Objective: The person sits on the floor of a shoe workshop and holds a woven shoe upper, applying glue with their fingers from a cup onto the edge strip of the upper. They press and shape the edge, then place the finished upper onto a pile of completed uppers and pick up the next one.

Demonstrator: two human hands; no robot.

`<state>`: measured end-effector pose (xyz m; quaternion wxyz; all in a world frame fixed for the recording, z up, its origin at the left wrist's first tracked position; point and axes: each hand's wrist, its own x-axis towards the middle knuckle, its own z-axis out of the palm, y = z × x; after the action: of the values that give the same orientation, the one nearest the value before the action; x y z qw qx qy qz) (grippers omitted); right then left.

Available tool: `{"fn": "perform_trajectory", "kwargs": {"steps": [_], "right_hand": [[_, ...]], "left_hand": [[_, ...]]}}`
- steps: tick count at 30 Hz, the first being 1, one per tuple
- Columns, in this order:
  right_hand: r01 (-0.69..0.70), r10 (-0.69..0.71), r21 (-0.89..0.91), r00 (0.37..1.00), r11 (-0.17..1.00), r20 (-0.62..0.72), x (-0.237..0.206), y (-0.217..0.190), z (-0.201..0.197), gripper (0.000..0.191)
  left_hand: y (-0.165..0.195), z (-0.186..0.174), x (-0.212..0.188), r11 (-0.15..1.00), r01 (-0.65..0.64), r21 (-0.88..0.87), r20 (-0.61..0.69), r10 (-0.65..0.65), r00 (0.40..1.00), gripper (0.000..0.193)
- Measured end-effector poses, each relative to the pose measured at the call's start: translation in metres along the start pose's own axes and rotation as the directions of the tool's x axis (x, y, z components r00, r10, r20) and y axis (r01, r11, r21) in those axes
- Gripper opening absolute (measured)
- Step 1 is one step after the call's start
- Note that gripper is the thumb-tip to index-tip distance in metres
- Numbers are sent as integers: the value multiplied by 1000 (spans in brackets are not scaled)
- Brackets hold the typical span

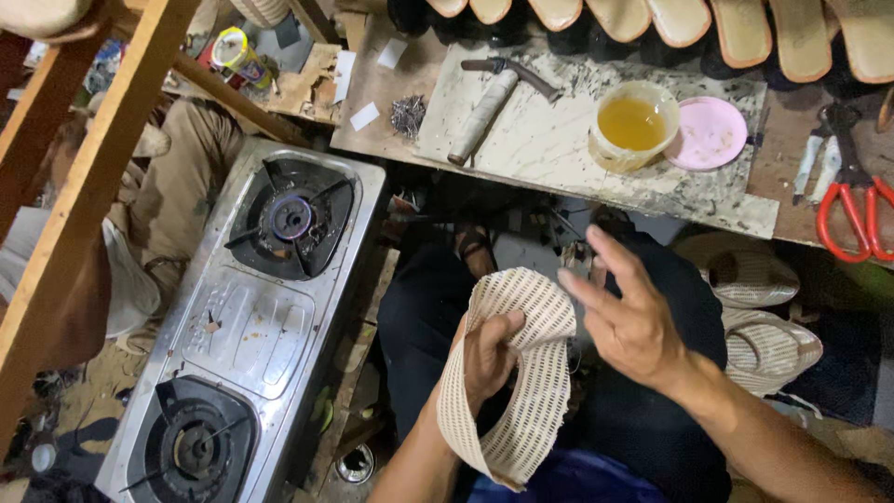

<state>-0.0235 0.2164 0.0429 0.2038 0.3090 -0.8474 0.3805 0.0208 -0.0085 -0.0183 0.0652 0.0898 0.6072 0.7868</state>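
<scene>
A two-burner gas stove [247, 317] sits left of a marble work slab [577, 140] carrying a hammer [489, 107] and glue cup [633, 126]. Over the lap, the left hand [489, 354] grips a woven beige shoe upper [521, 373], seemingly unattached to any sole; the right hand [624, 317] hovers beside it with fingers spread, holding nothing.

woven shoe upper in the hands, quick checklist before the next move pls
1. Left hand grips the woven shoe upper: ok, thumb and fingers are closed on it.
2. Right hand free: ok, open with fingers spread, beside the upper, holding nothing.
3. Glue cup ready on the marble slab: ok, uncovered, amber liquid inside, pink lid beside it.
4. Hammer set down: ok, lying on the slab.
5. Stove safe: not ok, far burner shows a blue flame, nothing on it.
6. Upper free of damage: cannot tell, it is folded.
</scene>
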Motion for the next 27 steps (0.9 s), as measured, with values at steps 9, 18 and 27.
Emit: {"fn": "perform_trajectory", "kwargs": {"steps": [9,18,27], "right_hand": [[-19,19,-75,1000,997,5,-9,-1,-5,54],[-364,332,537,930,761,159,-1,-12,-5,56],[-311,303,8,932,950,196,32,25,-15,55]], "left_hand": [[-26,-5,4,777,267,-570,129,-237,963,33],[40,23,14,810,262,-524,-34,-327,944,38],[59,37,14,885,382,-268,-110,-422,900,34]]}}
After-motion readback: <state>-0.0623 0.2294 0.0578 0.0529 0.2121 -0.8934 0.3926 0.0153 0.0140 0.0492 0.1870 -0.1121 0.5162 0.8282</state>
